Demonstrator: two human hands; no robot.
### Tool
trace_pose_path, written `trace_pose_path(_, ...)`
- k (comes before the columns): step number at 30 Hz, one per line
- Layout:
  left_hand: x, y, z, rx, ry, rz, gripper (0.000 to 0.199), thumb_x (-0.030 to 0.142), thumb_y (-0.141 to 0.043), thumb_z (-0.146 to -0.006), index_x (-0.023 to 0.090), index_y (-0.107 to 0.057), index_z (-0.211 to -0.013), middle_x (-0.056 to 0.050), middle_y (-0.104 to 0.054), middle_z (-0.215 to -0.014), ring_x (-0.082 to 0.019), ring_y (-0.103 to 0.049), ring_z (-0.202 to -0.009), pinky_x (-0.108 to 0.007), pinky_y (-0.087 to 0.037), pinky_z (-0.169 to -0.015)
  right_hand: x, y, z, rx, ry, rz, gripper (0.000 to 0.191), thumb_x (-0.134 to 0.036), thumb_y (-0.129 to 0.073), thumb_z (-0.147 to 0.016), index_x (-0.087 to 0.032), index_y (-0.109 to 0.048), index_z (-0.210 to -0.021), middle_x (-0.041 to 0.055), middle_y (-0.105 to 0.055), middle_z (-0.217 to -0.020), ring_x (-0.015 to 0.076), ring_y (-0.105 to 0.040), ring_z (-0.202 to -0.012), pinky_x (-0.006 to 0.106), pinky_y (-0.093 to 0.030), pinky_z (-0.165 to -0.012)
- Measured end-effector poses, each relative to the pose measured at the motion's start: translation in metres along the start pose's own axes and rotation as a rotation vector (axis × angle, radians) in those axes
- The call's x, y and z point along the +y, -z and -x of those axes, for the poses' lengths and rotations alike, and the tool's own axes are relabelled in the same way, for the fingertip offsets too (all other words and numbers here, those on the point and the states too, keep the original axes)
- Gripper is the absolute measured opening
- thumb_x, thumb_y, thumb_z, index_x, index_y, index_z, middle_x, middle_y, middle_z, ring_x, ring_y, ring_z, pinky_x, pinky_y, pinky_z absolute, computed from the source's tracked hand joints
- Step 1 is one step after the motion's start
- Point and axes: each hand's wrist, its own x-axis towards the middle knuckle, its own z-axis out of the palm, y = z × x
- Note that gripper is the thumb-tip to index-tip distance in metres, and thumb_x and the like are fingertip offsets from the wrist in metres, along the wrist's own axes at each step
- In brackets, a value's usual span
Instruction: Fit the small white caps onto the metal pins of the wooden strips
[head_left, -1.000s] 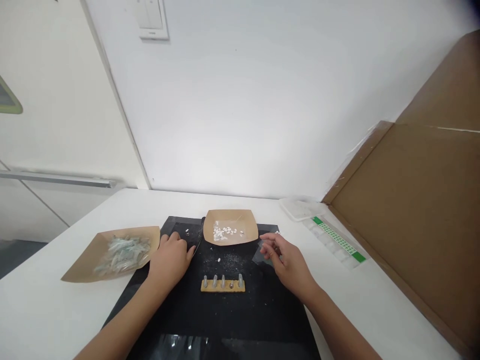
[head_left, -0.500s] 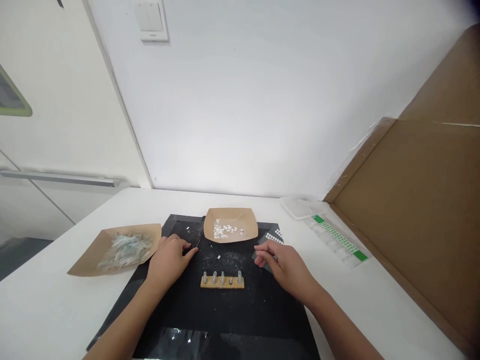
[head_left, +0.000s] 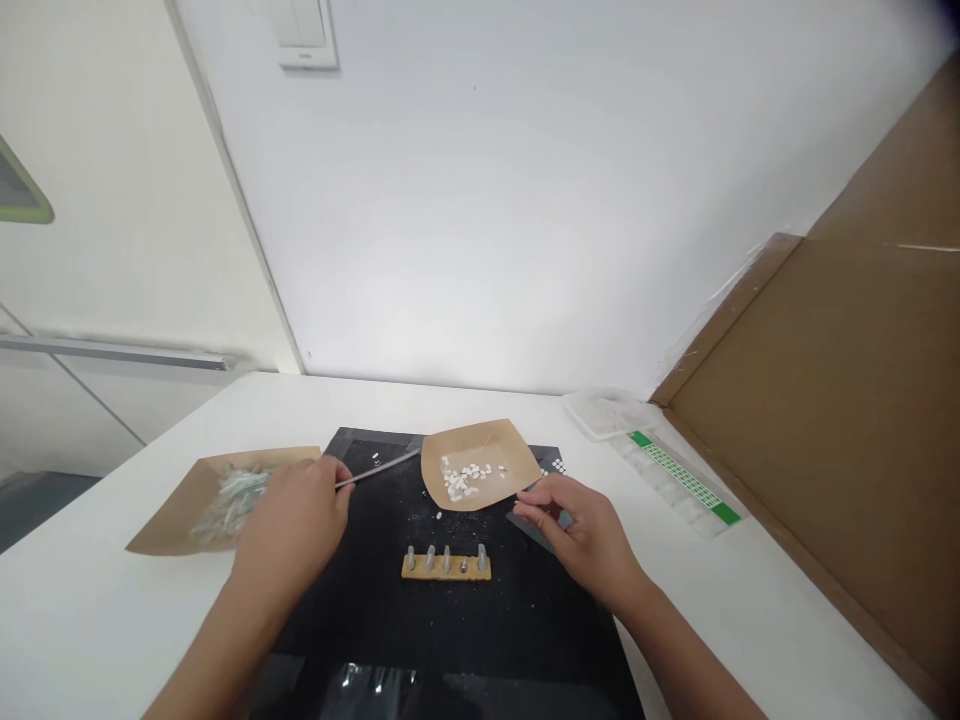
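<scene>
In my left hand (head_left: 296, 515) is a slim grey metal tool that looks like tweezers (head_left: 382, 467); its far end lies close to the small paper tray's left edge. That paper tray (head_left: 487, 440) holds small white pieces (head_left: 466, 480) and sits turned at an angle. At its lower right edge, my right hand (head_left: 581, 530) is closed in a pinch; what is between the fingertips is too small to make out. A yellowish strip (head_left: 446, 568) with several upright pegs, most with translucent sleeves, stands on the black mat (head_left: 450, 630) between my hands.
A larger paper tray (head_left: 172, 500) of pale translucent pieces stands left, partly behind my left hand. A sheet of white dots (head_left: 555, 467) lies behind my right hand. Farther right are a clear plastic lid (head_left: 604, 415), a green-and-white strip (head_left: 686, 475) and a cardboard panel (head_left: 832, 420).
My left hand has lifted the tweezers from beside the small tray and moved left. That tray has shifted right and turned, toward my right hand. My right hand stays pinched, nearly in place.
</scene>
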Motion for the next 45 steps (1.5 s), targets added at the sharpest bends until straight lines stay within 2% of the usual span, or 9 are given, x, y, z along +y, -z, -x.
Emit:
trace_pose_path(4, 0.045, 0.024, -0.008, 0.139, -0.12, 0.131, 0.016, 0.031, -0.046, -0.103, 0.021, -0.058, -0.106, -0.014, -0.07, -0.088, -0.04, -0.064, -0.106, -0.039, -0.045, -0.073, 0.001, -0.008, 0.001, 0.021, -0.009, -0.038, 0.011, -0.033, -0.073, -0.1, -0.026, -0.073, -0.091, 0.002, -0.078, -0.089, 0.0218, -0.074, -0.078, 0.034, -0.057, -0.072)
trace_pose_path(7, 0.074, 0.007, -0.026, -0.035, -0.282, 0.363, 0.024, 0.033, -0.04, -0.107, 0.018, -0.051, -0.122, -0.008, -0.069, -0.081, -0.029, -0.067, -0.074, -0.034, -0.044, -0.065, -0.002, -0.014, 0.003, 0.015, 0.021, -0.059, 0.014, -0.031, -0.068, -0.103, -0.025, -0.07, -0.09, 0.0006, -0.076, -0.084, 0.0196, -0.074, -0.076, 0.031, -0.059, -0.072)
trace_pose_path(9, 0.08, -0.014, -0.035, -0.109, -0.36, 0.442, 0.034, 0.038, -0.036, -0.11, 0.018, -0.046, -0.137, -0.003, -0.068, -0.075, -0.025, -0.066, -0.066, -0.032, -0.044, -0.063, -0.005, -0.018, 0.002, 0.025, 0.055, -0.057, 0.019, -0.03, -0.063, -0.106, -0.025, -0.066, -0.088, 0.0, -0.073, -0.08, 0.018, -0.072, -0.072, 0.03, -0.058, -0.069)
trace_pose_path(11, 0.078, -0.031, -0.039, -0.146, -0.408, 0.507, 0.041, 0.043, -0.034, -0.111, 0.018, -0.046, -0.142, -0.004, -0.071, -0.082, -0.026, -0.069, -0.075, -0.033, -0.047, -0.069, -0.008, -0.02, -0.004, 0.05, 0.095, -0.037, 0.022, -0.03, -0.057, -0.108, -0.025, -0.062, -0.088, 0.0002, -0.07, -0.078, 0.0174, -0.069, -0.069, 0.03, -0.056, -0.066)
trace_pose_path(14, 0.07, -0.045, -0.038, -0.186, -0.47, 0.584, 0.042, 0.049, -0.032, -0.112, 0.022, -0.062, -0.123, -0.006, -0.075, -0.096, -0.026, -0.071, -0.089, -0.033, -0.049, -0.078, -0.012, -0.021, -0.024, 0.072, 0.156, 0.029, 0.02, -0.031, -0.055, -0.108, -0.024, -0.06, -0.09, 0.0013, -0.069, -0.082, 0.0184, -0.067, -0.072, 0.031, -0.053, -0.067)
trace_pose_path(22, 0.068, -0.056, -0.04, -0.247, -0.534, 0.664, 0.049, 0.047, -0.039, -0.111, 0.021, -0.068, -0.081, -0.001, -0.068, -0.075, -0.02, -0.062, -0.071, -0.029, -0.041, -0.07, -0.009, -0.042, -0.086, 0.215, 0.269, 0.216, 0.02, -0.032, -0.055, -0.109, -0.023, -0.06, -0.092, 0.0043, -0.068, -0.084, 0.0221, -0.061, -0.075, 0.036, -0.043, -0.072)
trace_pose_path(30, 0.066, -0.064, -0.041, -0.312, -0.514, 0.747, 0.052, 0.048, -0.036, -0.112, 0.02, -0.061, -0.076, 0.002, -0.059, -0.068, -0.015, -0.054, -0.063, -0.026, -0.039, -0.063, 0.008, -0.056, -0.094, 0.233, 0.252, 0.272, 0.023, -0.03, -0.058, -0.109, -0.023, -0.059, -0.087, 0.003, -0.066, -0.084, 0.0196, -0.061, -0.073, 0.032, -0.042, -0.066)
trace_pose_path(41, 0.066, -0.071, -0.04, -0.196, -0.457, 0.732, 0.047, 0.049, -0.042, -0.109, 0.018, -0.069, -0.087, -0.001, -0.065, -0.074, -0.018, -0.057, -0.069, -0.029, -0.038, -0.065, 0.003, -0.062, -0.095, 0.083, 0.299, 0.238, 0.026, -0.031, -0.055, -0.109, -0.025, -0.053, -0.084, 0.0038, -0.065, -0.085, 0.0208, -0.062, -0.077, 0.032, -0.045, -0.066)
trace_pose_path(45, 0.067, -0.069, -0.038, -0.175, -0.478, 0.718, 0.048, 0.049, -0.042, -0.109, 0.019, -0.061, -0.078, 0.001, -0.056, -0.066, -0.016, -0.05, -0.063, -0.028, -0.033, -0.061, 0.0, -0.06, -0.097, 0.132, 0.272, 0.238, 0.026, -0.03, -0.051, -0.111, -0.025, -0.051, -0.085, 0.0041, -0.063, -0.085, 0.0204, -0.06, -0.076, 0.033, -0.042, -0.066)
